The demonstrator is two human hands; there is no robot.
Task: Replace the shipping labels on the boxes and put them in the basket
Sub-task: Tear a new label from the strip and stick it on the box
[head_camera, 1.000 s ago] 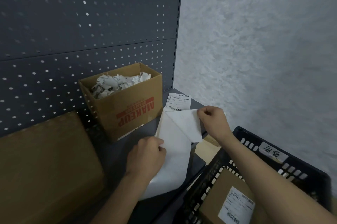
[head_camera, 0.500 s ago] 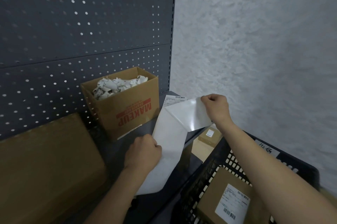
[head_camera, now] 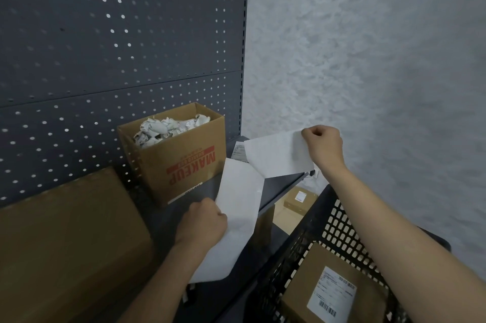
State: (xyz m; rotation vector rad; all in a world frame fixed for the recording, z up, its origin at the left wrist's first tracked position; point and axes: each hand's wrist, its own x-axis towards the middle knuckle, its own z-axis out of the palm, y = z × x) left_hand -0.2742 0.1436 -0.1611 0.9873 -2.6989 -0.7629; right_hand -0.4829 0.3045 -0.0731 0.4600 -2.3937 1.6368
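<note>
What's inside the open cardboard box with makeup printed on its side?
The MAKEUP box is heaped to its rim with crumpled white paper scraps, some showing dark print. Anything beneath that heap, and the box's floor, is covered and cannot be seen.

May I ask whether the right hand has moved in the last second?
Yes. The right hand, pinching the peeled label, has risen and drawn rightward, away from the MAKEUP box, while the left hand grips the backing sheet.

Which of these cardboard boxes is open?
The box printed MAKEUP by the pegboard: its top is open, showing crumpled paper.
</note>
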